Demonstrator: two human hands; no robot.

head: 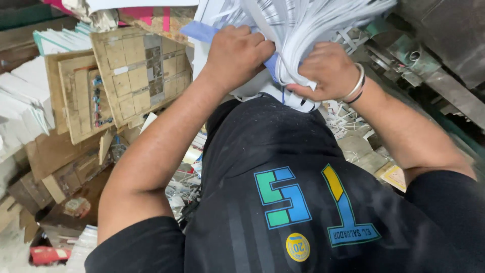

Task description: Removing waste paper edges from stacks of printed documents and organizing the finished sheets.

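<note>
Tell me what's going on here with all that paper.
A person in a black shirt grips a thick bundle of white paper sheets with both bare hands held close together. The left hand is closed in a fist on the bundle's base; the right hand, with bangles at the wrist, clenches it from the other side. The sheets fan out above. To the left lie flat brown wooden boards with cut rectangular patterns, and paper scraps litter the floor.
</note>
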